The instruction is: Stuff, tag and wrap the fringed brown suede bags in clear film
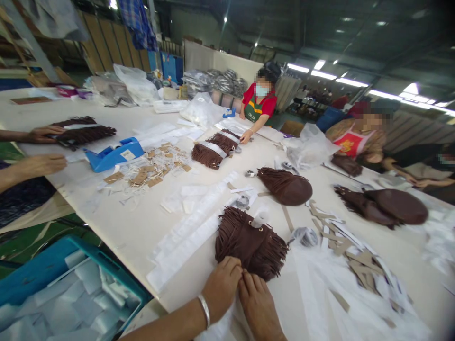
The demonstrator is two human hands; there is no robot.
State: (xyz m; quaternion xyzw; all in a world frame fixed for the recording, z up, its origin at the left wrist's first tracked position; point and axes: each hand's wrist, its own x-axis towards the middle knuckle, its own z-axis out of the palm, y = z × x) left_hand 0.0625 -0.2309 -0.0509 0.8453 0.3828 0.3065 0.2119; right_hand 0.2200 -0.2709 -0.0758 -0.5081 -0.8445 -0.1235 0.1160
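Observation:
A dark brown fringed bag (250,239) lies on the white table in front of me, with small metal rings and a clear plastic wrap on top. My left hand (222,284), with a silver bracelet on its wrist, pinches the bag's near edge. Right beside it, my right hand (258,300) has its fingers bent at the same edge, fingertips almost touching the left ones. The fingertips are partly hidden against the fringe. A plastic-wrapped piece (304,237) sits to the right of the bag, and white paper strips (188,241) lie to its left.
A teal crate (71,246) of white pieces stands lower left. On the table (142,227) are a blue tape dispenser (113,154), tags (142,175), brown bags (286,185) and beige strips (359,265). Several other people work around it; someone's hands (42,163) are at the left.

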